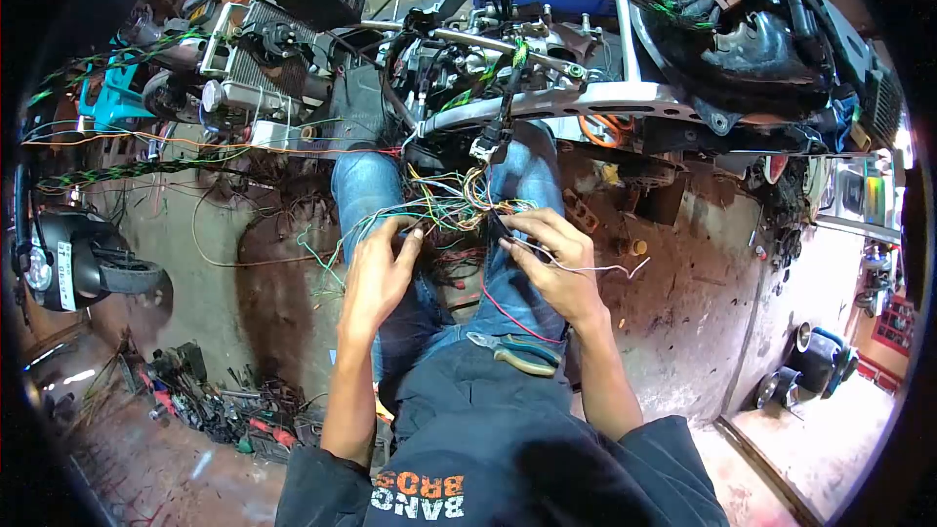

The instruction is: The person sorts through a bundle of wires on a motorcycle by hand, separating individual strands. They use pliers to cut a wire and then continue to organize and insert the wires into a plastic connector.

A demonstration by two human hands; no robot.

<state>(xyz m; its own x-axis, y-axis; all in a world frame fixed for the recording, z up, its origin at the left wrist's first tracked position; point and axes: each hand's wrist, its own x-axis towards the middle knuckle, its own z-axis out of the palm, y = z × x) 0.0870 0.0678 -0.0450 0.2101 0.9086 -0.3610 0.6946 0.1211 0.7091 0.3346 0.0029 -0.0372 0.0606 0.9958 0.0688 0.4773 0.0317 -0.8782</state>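
A loose tangle of thin multicoloured wires (449, 203) hangs between my knees below the motorcycle frame. My left hand (379, 273) pinches some of its wires on the left side, thumb and fingertips close together. On the right, my right hand (558, 259) is closed on the harness beside a small black piece (499, 230), whose kind I cannot make out. A pale wire (607, 267) sticks out past the right fingers. In my lap lies a pair of pliers (517, 351) with blue and tan handles, touched by neither hand. A red wire (508, 312) runs down to them.
The silver motorcycle frame (586, 95) spans the space ahead, with a radiator (268, 49) at left and a black plastic part (742, 49) at right. Assorted tools (234, 410) lie on the floor at lower left. A wheel (132, 276) stands at far left.
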